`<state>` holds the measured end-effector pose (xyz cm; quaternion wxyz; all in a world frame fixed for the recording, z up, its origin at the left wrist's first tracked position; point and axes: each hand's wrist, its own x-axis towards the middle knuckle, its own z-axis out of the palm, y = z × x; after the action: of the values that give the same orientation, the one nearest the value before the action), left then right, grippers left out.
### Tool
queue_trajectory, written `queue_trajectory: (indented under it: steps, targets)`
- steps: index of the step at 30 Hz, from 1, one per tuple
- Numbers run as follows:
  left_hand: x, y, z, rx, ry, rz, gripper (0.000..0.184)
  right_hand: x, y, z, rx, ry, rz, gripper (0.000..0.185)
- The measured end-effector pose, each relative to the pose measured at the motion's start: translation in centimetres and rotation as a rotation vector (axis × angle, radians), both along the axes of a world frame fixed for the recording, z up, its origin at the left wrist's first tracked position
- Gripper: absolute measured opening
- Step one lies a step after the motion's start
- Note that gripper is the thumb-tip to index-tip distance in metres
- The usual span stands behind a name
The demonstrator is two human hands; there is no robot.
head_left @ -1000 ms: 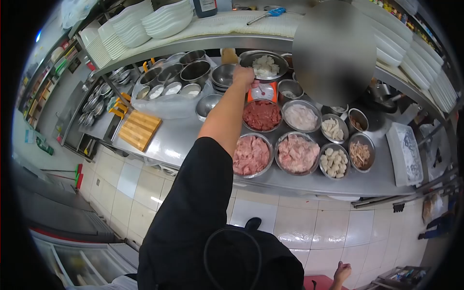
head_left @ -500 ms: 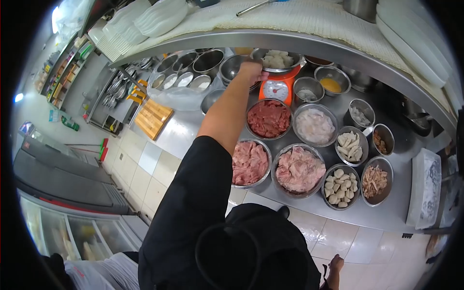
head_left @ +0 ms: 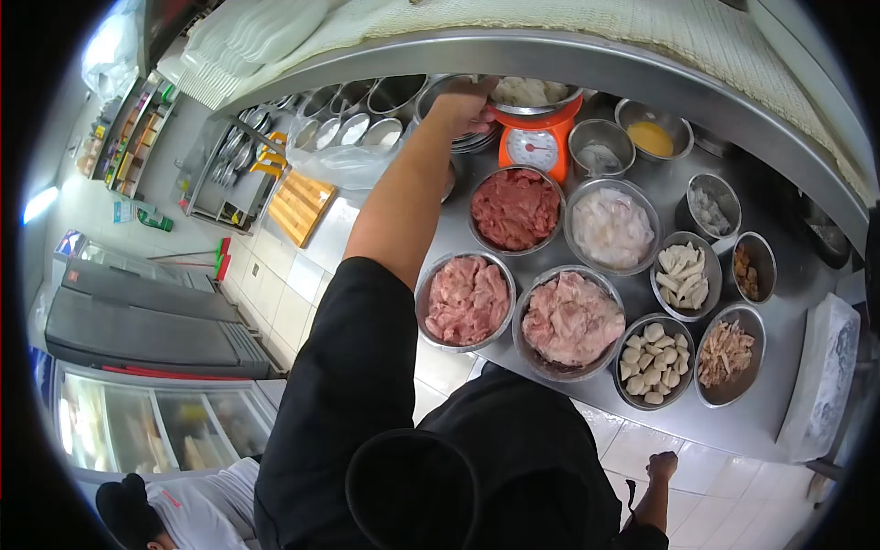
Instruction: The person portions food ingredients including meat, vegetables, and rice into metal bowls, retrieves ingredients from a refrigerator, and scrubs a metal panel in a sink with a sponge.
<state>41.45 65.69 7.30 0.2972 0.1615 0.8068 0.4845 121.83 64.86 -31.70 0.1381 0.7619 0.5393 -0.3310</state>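
Observation:
My left hand reaches forward to the left rim of a metal bowl, its fingers closed at that rim. The bowl holds pale white pieces and rests on an orange dial scale. Just in front of the scale stands a bowl of dark red meat. Down at the lower right, beside my body, my right hand is curled closed, and nothing shows in it.
Bowls of pink meat, pale meat, whitish pieces, round white balls and shredded food cover the counter. A steel shelf edge overhangs it. Left are a wooden board and a person.
The view has shifted, and the scale's dial shows more fully. My left hand stays at the bowl's rim. My right hand appears slightly higher and farther right. More of the other person shows.

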Motion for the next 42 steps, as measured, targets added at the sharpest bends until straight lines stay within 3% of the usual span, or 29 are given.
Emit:
queue_trajectory:
  steps: [2,3,4,5,6,7,8,9,11,12,13,14,15,17,23,24,27,29,30,31,32,35,38,40,42]
  targets:
    - [-0.4,0.3,-0.3,-0.02,-0.008,0.0,0.033,0.3,-2.0,-0.9,0.126,0.065,0.215,0.033]
    - [-1.2,0.0,-0.7,-0.075,0.159,-0.203,0.033,1.1,-3.3,-0.9,0.194,0.093,0.308,0.039]
    - [-1.7,0.0,-0.7,-0.365,0.465,-0.438,0.032,0.7,-3.3,0.5,0.045,0.114,0.258,0.048]
    - [-2.2,0.1,-0.7,-0.768,0.962,-0.687,0.031,5.7,-3.7,-7.3,-0.019,0.205,0.116,0.047]
    - [-2.9,0.3,-0.8,-0.997,1.36,-0.832,0.032,4.1,-2.9,-5.5,-0.266,-0.143,0.716,0.051]
    - [-5.1,-0.7,-0.8,-0.857,1.346,-0.822,0.034,2.5,-4.0,-2.9,-0.123,-0.298,0.808,0.041]
    - [-5.6,-1.8,-0.7,-0.689,1.242,-0.81,0.036,3.4,-6.6,-4.8,0.252,-0.276,0.472,0.05]
    - [-6.4,-2.1,-0.8,-0.48,1.034,-0.774,0.039,0.9,-7.5,0.9,0.204,-0.106,0.14,0.059]
    - [-9.1,-1.6,-1.8,0.001,0.275,-0.565,0.043,-1.8,-9.9,6.7,0.214,-0.069,-0.007,0.05]
    - [-10.1,0.2,-3.0,0.162,0.001,-0.486,0.045,-1.6,-11.2,6.7,0.079,-0.134,-0.094,0.049]
    - [-9.8,2.6,-4.1,0.238,-0.125,-0.455,0.047,-2.7,-13.9,9.8,0.334,-0.105,-0.142,0.057]
    - [-9.4,4.9,-5.2,0.263,-0.203,-0.478,0.049,-3.6,-15.9,12.1,0.333,-0.115,-0.3,0.062]
    - [-2.6,4.7,-3.9,0.315,0.067,-0.439,0.045,-3.4,-17.8,14.4,0.362,-0.027,-0.387,0.062]
    - [2.3,6.2,-3.9,0.368,-0.074,-0.55,0.042,-2.1,-22.6,18.1,0.335,0.043,-0.567,0.059]
    - [20.6,4.7,-3.2,0.281,-0.181,-0.925,0.036,3.5,-45.1,20.1,0.741,-0.391,-0.981,0.039]
    - [23.4,4.1,-3.7,0.274,-0.216,-0.962,0.033,4.4,-49.1,22.4,0.654,-0.423,-1.112,0.036]
    - [33.1,-2.4,-3.8,0.307,-0.419,-1.154,0.029,6.5,-62.3,24.1,0.787,-0.653,-1.328,0.035]
    - [39.1,-7.5,-2.3,0.137,-0.286,-1.302,0.052,7.8,-70.5,25.1,0.637,-0.773,-1.478,0.036]
    - [40.0,-6.4,-5.8,0.149,-0.428,-1.342,0.049,8.9,-74.9,24.7,0.701,-0.813,-1.512,0.037]
    - [43.1,-9.2,-5.3,0.115,-0.425,-1.452,0.048,9.2,-77.7,26.1,0.653,-0.921,-1.533,0.038]
    - [45.4,-10.4,-6.5,0.091,-0.429,-1.512,0.048,10.6,-81.5,25.8,0.744,-0.94,-1.58,0.038]
    - [53.8,-16.8,-8.9,-0.048,-0.492,-1.718,0.052,14.0,-87.6,30.1,0.515,-0.748,-1.763,0.038]
    - [63.5,-25.7,-11.9,-0.065,-0.564,-1.68,0.052,20.5,-97.0,28.1,0.359,-0.718,-1.493,0.048]
    - [69.2,-30.9,-13.4,-0.19,-0.486,-1.746,0.048,21.6,-98.8,28.6,0.656,-0.86,-1.619,0.066]
    - [74.4,-36.2,-15.1,-0.292,-0.511,-1.836,0.049,21.5,-99.2,30.3,0.975,-0.51,-1.705,0.083]
